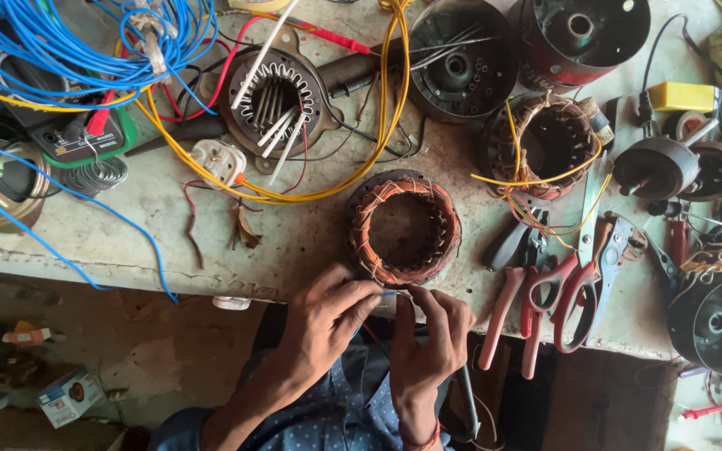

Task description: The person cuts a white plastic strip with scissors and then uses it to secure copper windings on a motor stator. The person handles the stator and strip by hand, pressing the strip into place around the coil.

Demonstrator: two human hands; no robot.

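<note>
At the near edge of a cluttered workbench, a left hand and right hand pinch a thin wire between closed fingertips, just below a copper-wound stator. Right of the stator lie red-handled scissors; beyond it, yellow wire loops.

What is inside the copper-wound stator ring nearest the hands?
The stator ring's bore is empty; bare bench shows through it. The left hand covers its near edge, so windings there are hidden.
</note>
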